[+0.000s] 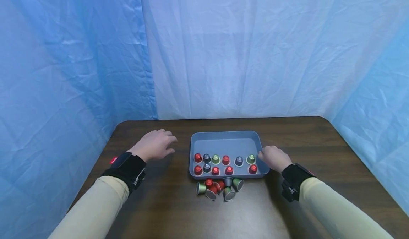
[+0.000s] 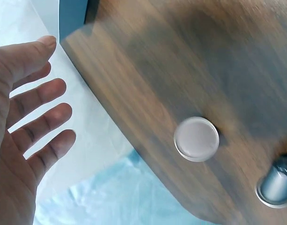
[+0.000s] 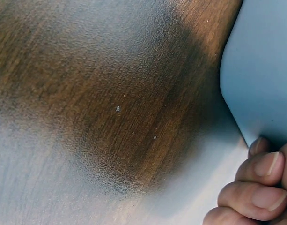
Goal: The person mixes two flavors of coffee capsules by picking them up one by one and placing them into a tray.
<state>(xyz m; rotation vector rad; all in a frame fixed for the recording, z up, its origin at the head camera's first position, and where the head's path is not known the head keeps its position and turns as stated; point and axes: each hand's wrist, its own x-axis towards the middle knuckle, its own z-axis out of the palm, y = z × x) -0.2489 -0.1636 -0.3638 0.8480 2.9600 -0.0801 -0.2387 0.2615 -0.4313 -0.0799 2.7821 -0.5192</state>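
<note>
A blue-grey tray (image 1: 227, 145) stands mid-table, with several coffee capsules (image 1: 225, 160) upright in two rows across its front half, red, green and dark blue. My right hand (image 1: 275, 158) grips the tray's right rim. In the right wrist view its curled fingers (image 3: 253, 199) lie against the tray's blue side (image 3: 262, 79). My left hand (image 1: 154, 145) hovers left of the tray, fingers relaxed and holding nothing. The left wrist view shows it apart from a silver-lidded capsule (image 2: 196, 139) and a dark capsule (image 2: 278, 182) on the table.
Just in front of the tray lies a heap of several loose capsules (image 1: 219, 186), green, red and dark, some on their sides. The dark wooden table (image 1: 169, 210) has rounded far corners. Blue-white sheets (image 1: 243, 54) hang behind it and at both sides.
</note>
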